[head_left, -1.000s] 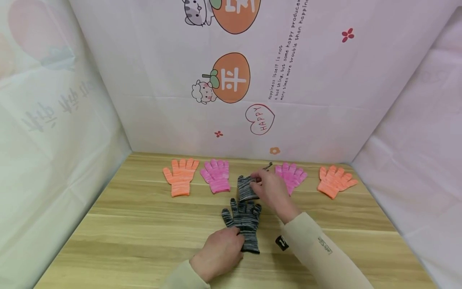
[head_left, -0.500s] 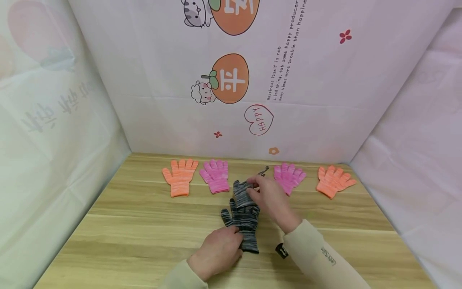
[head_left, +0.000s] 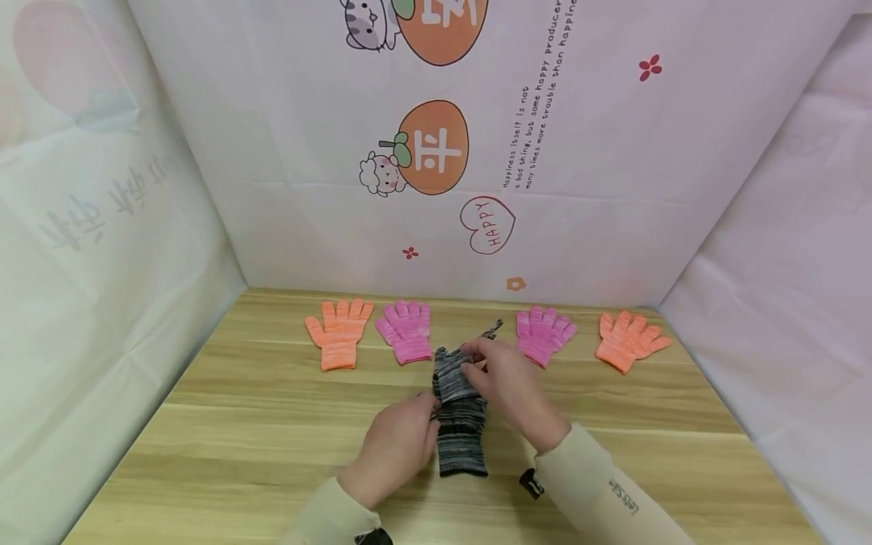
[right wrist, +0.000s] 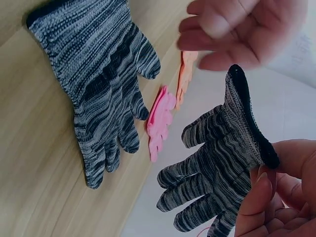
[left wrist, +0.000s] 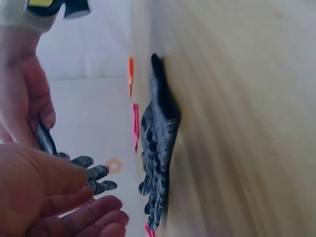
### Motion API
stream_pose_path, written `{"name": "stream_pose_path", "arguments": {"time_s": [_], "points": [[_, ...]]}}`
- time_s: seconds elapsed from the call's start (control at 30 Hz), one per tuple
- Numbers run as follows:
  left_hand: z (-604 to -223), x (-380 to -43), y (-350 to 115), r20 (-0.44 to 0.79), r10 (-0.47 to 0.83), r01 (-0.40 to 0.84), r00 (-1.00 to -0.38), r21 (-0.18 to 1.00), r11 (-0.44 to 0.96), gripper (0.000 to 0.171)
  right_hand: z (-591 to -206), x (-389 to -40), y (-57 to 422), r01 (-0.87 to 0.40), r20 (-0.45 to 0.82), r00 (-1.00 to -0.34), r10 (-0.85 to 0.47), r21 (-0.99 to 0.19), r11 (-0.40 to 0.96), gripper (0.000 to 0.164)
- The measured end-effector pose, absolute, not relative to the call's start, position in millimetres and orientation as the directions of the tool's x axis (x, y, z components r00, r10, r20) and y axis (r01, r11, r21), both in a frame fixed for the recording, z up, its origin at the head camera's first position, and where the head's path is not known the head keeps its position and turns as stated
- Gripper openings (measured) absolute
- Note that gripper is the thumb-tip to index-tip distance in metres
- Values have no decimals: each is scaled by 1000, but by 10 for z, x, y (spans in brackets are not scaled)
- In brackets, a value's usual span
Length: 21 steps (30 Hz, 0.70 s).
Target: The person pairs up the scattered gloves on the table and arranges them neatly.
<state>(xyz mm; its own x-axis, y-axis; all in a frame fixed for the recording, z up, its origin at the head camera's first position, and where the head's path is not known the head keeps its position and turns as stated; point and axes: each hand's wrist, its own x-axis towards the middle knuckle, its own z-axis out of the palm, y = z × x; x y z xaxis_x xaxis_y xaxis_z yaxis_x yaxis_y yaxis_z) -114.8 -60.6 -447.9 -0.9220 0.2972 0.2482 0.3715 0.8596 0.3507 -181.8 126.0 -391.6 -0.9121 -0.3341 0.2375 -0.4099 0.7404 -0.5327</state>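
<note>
My right hand (head_left: pixel 511 386) pinches the cuff of a grey-and-black striped knit glove (right wrist: pixel 212 153) between thumb and fingers. That glove hangs above the table, its fingers pointing away from the cuff. A matching striped glove (head_left: pixel 463 446) lies flat on the wood below it, cuff toward me, its fingers overlapped by the held one in the head view. My left hand (head_left: pixel 398 443) is at the left side of the held glove. In the right wrist view, the left hand's loosely bent fingers (right wrist: pixel 217 54) are beside the raised cuff, with a gap between.
Along the back of the wooden table (head_left: pixel 238 424) lie a left orange glove (head_left: pixel 341 333), a left pink glove (head_left: pixel 406 333), a right pink glove (head_left: pixel 545 333) and a right orange glove (head_left: pixel 630 344). A printed sheet (head_left: pixel 306 227) stands behind them, and white sheets close both sides.
My left hand has left the lower glove's cuff and moved up toward the held glove. The right hand has brought its glove slightly left and nearer, over the lower glove's fingers.
</note>
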Motion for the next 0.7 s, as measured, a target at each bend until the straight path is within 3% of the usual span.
{"name": "stream_pose_path", "arguments": {"time_s": [0.17, 0.33, 0.53, 0.7], "points": [[-4460, -1244, -660, 244, 164, 278, -956, 569, 774, 33, -3931, -1758, 1245, -445, 278, -895, -348, -520, 729, 23], [-4458, -1349, -686, 144, 129, 193, -981, 737, 647, 47, -3958, -1706, 1219, -466, 304, -884, -355, -513, 721, 23], [-4450, -1414, -672, 46, 92, 86, -995, 865, 495, 51, -3987, -1658, 1205, -473, 309, -880, -360, -514, 716, 23], [-4482, -1410, -669, 52, 64, 76, -997, 888, 454, 39, -4012, -1632, 1215, -469, 302, -883, -359, -520, 714, 24]]}}
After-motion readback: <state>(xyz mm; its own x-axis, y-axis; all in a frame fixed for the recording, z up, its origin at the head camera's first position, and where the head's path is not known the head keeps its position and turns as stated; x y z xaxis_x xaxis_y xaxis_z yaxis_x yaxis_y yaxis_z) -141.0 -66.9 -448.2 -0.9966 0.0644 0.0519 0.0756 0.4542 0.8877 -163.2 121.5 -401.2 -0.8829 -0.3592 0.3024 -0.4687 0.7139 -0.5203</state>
